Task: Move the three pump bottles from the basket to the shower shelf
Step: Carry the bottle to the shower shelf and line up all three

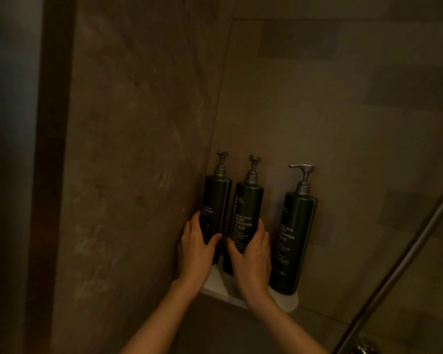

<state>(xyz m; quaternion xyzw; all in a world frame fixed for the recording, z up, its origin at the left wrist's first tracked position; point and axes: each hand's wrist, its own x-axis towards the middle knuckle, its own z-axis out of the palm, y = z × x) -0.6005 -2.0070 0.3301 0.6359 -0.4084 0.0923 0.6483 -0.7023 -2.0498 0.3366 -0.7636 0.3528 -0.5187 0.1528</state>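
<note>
Three dark green pump bottles stand upright on a small white shower shelf (290, 302) in the tiled corner. My left hand (196, 247) wraps the lower part of the left bottle (216, 200), labelled shampoo. My right hand (252, 256) wraps the lower part of the middle bottle (247, 208), labelled body cleanser. The right bottle (296, 238) stands free, a little apart from the other two, its pump spout pointing left. The basket is out of view.
Brown tiled walls meet in the corner right behind the bottles. A metal shower hose (399, 264) runs diagonally across the lower right. A dark vertical frame (49, 175) stands at the left.
</note>
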